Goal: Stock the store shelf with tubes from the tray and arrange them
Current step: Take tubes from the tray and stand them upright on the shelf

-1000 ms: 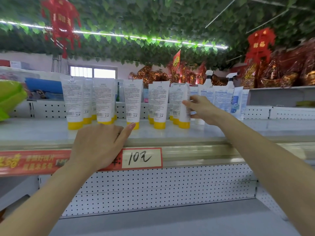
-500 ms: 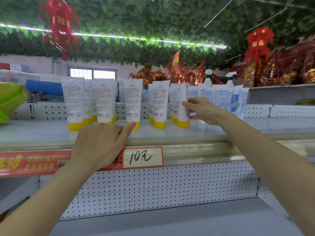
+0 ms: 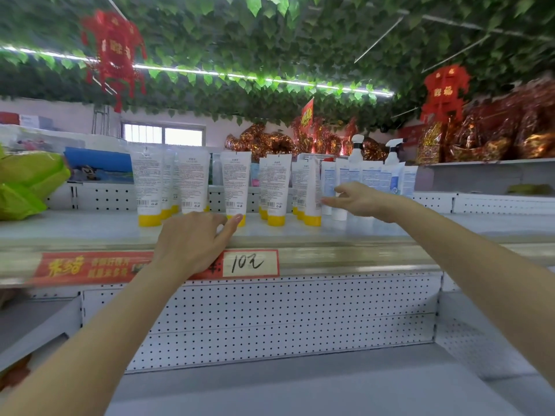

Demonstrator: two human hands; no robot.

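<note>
on the top shelf (image 3: 90, 231) the yellow-capped tubes (image 3: 192, 181) stand cap-down. the right hand (image 3: 360, 200) reaches in, fingers straight, index tip just touching the rightmost tube (image 3: 312, 193), gripping nothing. the left hand (image 3: 189, 241) lies flat on the shelf lip, hiding part of the price strip (image 3: 90, 267). rear tubes half hidden. a second ago the right hand clasped that tube.

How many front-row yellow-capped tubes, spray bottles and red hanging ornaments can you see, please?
Front-row yellow-capped tubes: 5
Spray bottles: 2
Red hanging ornaments: 2
Total: 9
More tubes stand behind the front row; their number is unclear.
</note>
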